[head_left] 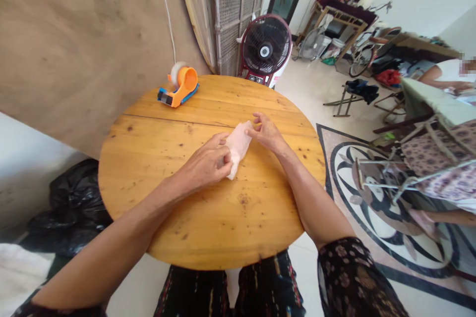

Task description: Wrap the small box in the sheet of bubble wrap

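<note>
A pale pink, crumpled bundle (239, 142), which looks like thin paper or plastic wrapped around something, lies slanted on the round wooden table (238, 228). What is inside it cannot be seen. At its left edge, my left hand (208, 161) has curled fingers, with thumb and forefinger closed on the wrapping. My right hand (266, 132) is at the bundle's upper right end. Its thumb reaches the wrapping while the fingers are held apart. An orange and blue tape dispenser (184, 86) with a roll of clear tape stands near the table's far left edge.
A dark red fan (266, 49) stands behind the table. Black plastic bags (76, 203) are on the floor at the left, beside a wooden board (92, 34). To the right, another person (442, 77) sits at a pale green table (433, 101); a folding stool (344, 101) stands nearby.
</note>
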Action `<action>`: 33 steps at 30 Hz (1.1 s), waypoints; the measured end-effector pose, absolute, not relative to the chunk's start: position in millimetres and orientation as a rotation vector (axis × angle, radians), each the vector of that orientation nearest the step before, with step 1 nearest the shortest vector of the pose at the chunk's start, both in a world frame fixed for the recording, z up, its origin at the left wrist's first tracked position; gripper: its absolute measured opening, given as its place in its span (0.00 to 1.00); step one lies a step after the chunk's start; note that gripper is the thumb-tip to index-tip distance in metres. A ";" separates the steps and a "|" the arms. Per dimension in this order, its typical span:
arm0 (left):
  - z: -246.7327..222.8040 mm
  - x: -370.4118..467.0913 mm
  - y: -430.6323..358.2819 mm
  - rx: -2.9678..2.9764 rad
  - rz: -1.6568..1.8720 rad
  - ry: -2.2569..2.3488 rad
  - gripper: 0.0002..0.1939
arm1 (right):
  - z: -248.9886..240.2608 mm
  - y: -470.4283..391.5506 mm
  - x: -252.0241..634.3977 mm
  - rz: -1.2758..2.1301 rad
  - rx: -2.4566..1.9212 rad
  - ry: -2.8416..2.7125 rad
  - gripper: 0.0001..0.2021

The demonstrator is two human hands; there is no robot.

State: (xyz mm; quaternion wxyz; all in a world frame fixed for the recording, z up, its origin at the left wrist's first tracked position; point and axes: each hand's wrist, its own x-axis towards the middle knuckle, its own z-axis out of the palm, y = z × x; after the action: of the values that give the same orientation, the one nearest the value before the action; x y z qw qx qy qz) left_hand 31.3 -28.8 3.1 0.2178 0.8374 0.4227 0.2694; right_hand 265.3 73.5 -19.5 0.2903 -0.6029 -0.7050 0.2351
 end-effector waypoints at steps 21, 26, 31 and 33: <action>10.3 38.0 -40.3 2.313 0.721 1.293 0.07 | -17.0 74.5 258.7 0.806 -1.599 -1.951 0.35; 13.0 39.7 -42.8 2.299 0.703 1.295 0.08 | -18.0 74.7 257.3 0.793 -1.602 -1.938 0.34; 10.6 39.5 -41.4 2.334 0.714 1.258 0.07 | -12.1 73.9 264.2 0.885 -1.609 -1.888 0.28; 8.2 38.5 -40.1 2.368 0.729 1.240 0.07 | -10.6 73.3 266.4 0.886 -1.618 -1.857 0.24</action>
State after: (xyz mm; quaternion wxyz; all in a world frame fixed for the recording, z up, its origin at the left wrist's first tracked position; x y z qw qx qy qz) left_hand 38.5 -40.1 8.2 0.1844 0.8400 0.4398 0.2587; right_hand 266.4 73.3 -10.6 0.2590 -0.5971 -0.6851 0.3271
